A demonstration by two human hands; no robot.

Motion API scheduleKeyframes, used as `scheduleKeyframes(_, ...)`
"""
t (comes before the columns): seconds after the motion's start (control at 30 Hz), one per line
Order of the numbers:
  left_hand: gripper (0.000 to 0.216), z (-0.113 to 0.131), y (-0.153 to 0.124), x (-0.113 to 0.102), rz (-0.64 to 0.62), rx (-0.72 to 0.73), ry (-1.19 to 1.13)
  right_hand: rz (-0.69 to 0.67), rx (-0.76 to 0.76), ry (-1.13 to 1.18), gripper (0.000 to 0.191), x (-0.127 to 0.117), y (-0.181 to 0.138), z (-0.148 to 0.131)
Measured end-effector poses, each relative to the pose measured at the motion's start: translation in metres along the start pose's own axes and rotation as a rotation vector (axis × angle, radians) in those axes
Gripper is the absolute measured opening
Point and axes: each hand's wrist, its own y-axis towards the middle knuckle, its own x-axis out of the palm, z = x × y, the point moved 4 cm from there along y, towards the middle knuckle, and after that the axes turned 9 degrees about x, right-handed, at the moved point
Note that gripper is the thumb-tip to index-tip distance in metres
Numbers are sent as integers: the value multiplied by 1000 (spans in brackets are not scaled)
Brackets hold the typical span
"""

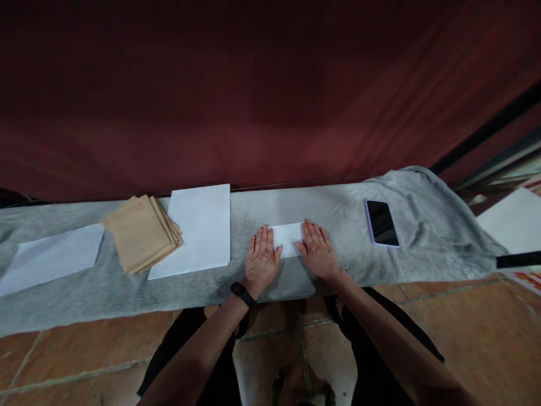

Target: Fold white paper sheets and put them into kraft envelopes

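Observation:
A small white piece of paper (288,239), which looks folded, lies flat on the grey cloth in front of me. On its left end rests my left hand (262,259), palm down with the fingers stretched out. My right hand (318,251) presses flat on the right end in the same way, fingers extended. Neither hand grips anything. Parts of the paper's two ends are hidden under the hands. A black band (243,295) circles my left wrist.
Left of my hands lies a stack of white sheets (203,225), partly under several brown envelopes (141,234). Further left is more white paper (54,256). A phone (382,223) lies to the right on the grey cloth (338,206). A dark red curtain (270,113) hangs behind.

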Motion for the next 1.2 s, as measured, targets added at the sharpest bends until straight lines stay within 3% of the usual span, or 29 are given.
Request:
scheduleKeyframes(0.33, 59, 7, -3, -11, 6, 39, 24, 4, 6, 17, 68, -1, -5, 10)
scheduleKeyframes(0.7, 59, 35, -9, -6, -136, 416, -122, -4, 12, -19, 65, 0, -6, 11)
scheduleKeyframes(0.87, 62, 36, -11, -6, -151, 406, -124, -25, 5, 10, 61, -4, -6, 4)
scheduleKeyframes(1.03, 61, 37, -12, -1, -138, 374, -134, -143, -183, 88, 59, -1, -15, -21)
scheduleKeyframes(1.2, 59, 28, -16, -2, -105, 310, -138, -101, -186, 64, 62, -1, -22, -22)
